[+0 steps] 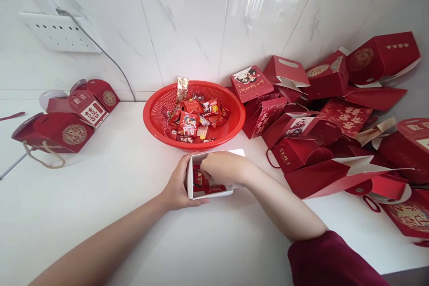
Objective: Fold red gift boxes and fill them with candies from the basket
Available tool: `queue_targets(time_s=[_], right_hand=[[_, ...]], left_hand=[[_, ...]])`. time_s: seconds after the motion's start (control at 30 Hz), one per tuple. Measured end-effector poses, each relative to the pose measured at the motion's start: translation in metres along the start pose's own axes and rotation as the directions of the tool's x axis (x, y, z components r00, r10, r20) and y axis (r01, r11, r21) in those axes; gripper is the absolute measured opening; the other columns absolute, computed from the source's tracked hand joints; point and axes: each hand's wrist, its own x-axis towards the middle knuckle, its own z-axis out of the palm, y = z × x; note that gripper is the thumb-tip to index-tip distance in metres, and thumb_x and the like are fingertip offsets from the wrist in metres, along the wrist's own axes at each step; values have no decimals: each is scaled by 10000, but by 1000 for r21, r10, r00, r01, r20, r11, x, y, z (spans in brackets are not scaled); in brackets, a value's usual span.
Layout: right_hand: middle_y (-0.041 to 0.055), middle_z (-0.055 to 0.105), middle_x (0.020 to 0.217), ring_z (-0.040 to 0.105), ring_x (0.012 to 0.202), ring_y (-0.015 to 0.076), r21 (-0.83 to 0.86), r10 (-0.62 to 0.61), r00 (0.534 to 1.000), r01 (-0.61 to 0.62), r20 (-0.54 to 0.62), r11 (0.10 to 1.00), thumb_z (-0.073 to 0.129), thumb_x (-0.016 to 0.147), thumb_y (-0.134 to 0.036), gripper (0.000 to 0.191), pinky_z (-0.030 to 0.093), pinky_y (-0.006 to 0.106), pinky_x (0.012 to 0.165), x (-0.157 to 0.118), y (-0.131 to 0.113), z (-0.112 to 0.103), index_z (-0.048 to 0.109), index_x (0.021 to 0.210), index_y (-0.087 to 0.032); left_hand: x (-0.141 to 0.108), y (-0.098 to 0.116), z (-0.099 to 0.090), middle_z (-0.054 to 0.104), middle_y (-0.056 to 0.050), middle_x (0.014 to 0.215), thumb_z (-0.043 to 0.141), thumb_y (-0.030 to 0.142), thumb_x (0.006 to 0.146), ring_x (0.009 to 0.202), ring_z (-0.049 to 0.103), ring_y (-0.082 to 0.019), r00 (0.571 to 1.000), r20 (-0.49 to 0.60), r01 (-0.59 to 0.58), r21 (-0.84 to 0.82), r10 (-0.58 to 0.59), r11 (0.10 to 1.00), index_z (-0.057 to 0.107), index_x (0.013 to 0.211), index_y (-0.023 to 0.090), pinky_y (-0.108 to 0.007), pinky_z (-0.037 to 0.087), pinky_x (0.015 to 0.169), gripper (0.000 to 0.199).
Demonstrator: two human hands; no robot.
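My left hand (177, 184) is wrapped round the left side of a small open box (189, 183) with white inner walls. Red-wrapped candies (198, 180) lie inside it. My right hand (219, 168) reaches down into the box with curled fingers over the candies. Its fingertips are partly hidden, so whatever they hold cannot be made out. Just behind the box stands a red plastic basket (150, 118) with several wrapped candies (188, 124) in it. A gold-wrapped stick (182, 89) leans on the basket's back rim.
Several red gift boxes (301, 145) lie in a loose heap at the right. More red boxes with rope handles (63, 132) stand at the left. A power strip (60, 32) with a grey cable (100, 47) is on the tiled wall. All rests on a white table (110, 183).
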Motion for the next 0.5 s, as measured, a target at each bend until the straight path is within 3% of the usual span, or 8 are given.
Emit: queue_targets(time_s=[0.13,0.37,0.43,0.5], right_hand=[[88,710,827,568,592,160,25,19,1000,-19,11,999,558,838,-152,172,312,266,503,2,2,0,730,836,-133],[68,693,741,542,571,160,31,-74,991,71,109,997,604,783,-179,143,315,276,517,-7,-4,-5,743,762,-151],[40,693,734,533,565,140,117,-202,978,195,53,974,574,834,-171,177,328,268,522,-21,-2,-12,741,774,-164],[6,718,817,585,642,127,281,-363,924,382,-117,881,531,895,-153,214,391,241,577,-37,5,-24,742,886,-191]], left_hand=[[0,-1,0,456,-144,1391,901,359,557,1269,501,-375,1000,0,16,-8,-16,1000,300,1453,263,-533,441,1061,1084],[-4,-3,2,444,-141,1401,920,387,513,1269,500,-382,999,-28,-27,23,28,999,296,1471,297,-551,424,1073,1147],[-4,-3,2,436,-140,1413,928,365,501,1272,501,-383,1000,-9,-18,22,18,1000,289,1473,292,-543,428,1075,1166],[-3,-3,2,435,-143,1425,924,350,517,1288,491,-385,1000,19,8,10,-8,1000,282,1475,276,-538,422,1082,1155]])
